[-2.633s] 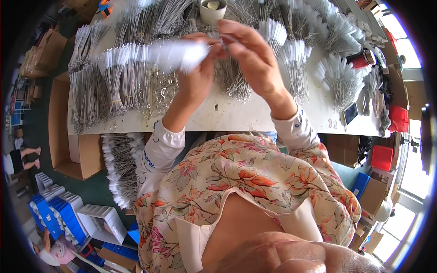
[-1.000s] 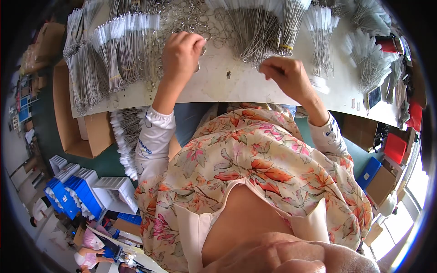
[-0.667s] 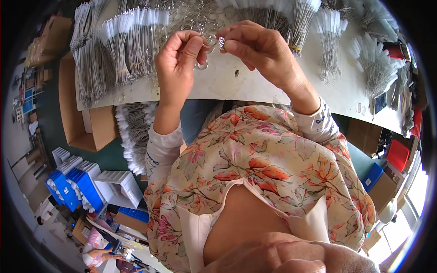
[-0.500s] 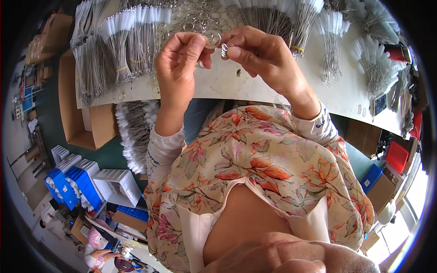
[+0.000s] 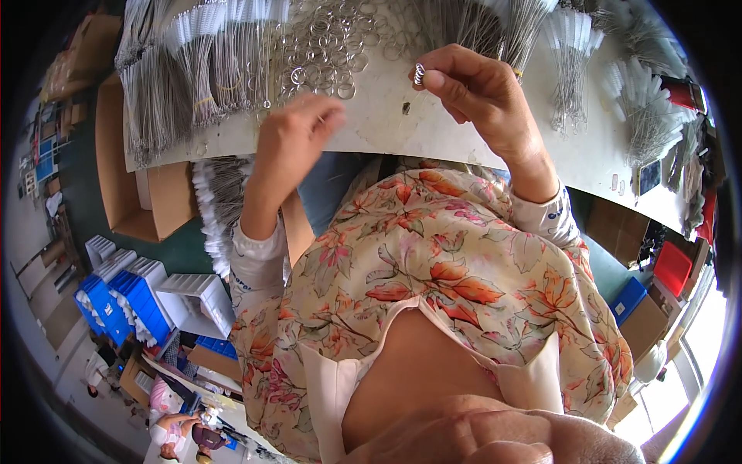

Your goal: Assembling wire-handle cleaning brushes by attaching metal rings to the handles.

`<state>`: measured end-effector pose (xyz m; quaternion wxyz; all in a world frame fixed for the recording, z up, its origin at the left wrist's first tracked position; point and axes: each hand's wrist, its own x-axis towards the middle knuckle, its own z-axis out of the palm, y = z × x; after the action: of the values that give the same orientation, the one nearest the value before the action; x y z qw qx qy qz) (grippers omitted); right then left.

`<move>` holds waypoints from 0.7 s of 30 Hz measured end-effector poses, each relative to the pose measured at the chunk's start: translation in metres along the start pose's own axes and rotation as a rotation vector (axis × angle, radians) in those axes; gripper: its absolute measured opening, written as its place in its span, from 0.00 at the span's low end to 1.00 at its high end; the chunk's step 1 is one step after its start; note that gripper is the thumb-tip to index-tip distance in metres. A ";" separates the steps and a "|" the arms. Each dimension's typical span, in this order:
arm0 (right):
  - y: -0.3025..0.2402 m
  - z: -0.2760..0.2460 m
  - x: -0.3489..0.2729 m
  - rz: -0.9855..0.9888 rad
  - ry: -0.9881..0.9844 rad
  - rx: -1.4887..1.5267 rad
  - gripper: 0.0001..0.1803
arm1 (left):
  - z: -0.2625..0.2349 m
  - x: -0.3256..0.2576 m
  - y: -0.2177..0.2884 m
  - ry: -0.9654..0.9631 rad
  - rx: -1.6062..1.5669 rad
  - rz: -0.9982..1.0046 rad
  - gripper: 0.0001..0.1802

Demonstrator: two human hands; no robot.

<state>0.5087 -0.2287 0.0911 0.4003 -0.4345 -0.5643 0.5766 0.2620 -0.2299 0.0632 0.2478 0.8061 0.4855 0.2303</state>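
Between the thumb and fingertips of my right hand point(image 5: 487, 100) sits a small stack of shiny metal rings point(image 5: 419, 75), held above the table. My left hand point(image 5: 292, 135) is over the table's near edge, its fingers smeared by motion, so what they hold, if anything, cannot be made out. Just beyond it lies a spread of loose metal rings point(image 5: 321, 50). To the left, bundles of thin wire brushes point(image 5: 205, 73) with white bristles lie with their wire stems toward me.
More brush bundles point(image 5: 572, 69) cover the white table point(image 5: 371, 127) at the right. A dark phone-like device point(image 5: 649, 176) lies near its right edge. Below left are an open cardboard box point(image 5: 174, 205) and blue and white bins point(image 5: 143, 298). Other people point(image 5: 174, 425) sit at the lower left.
My hands have come apart. The left hand has moved left and toward me, away from the rings in my right hand. The right hand has shifted right, still holding them.
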 end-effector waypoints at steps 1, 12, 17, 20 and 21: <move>0.001 0.001 0.000 0.011 -0.012 -0.018 0.10 | 0.000 0.002 -0.003 0.058 0.011 -0.126 0.08; 0.000 0.013 -0.001 0.052 -0.025 -0.025 0.08 | 0.030 0.023 -0.028 0.191 0.244 0.244 0.07; -0.009 0.027 0.004 -0.108 0.015 0.138 0.08 | 0.014 0.021 0.013 0.019 -1.579 -0.076 0.11; -0.014 0.038 0.007 -0.262 -0.048 0.153 0.08 | 0.021 0.022 0.031 -0.046 -1.836 0.007 0.10; -0.017 0.041 0.005 -0.251 -0.029 0.132 0.08 | 0.022 0.022 0.036 -0.006 -1.856 -0.070 0.10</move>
<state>0.4677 -0.2357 0.1070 0.4887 -0.3249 -0.5808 0.5641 0.3088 -0.2284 0.0717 0.8017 0.2704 0.1300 0.5170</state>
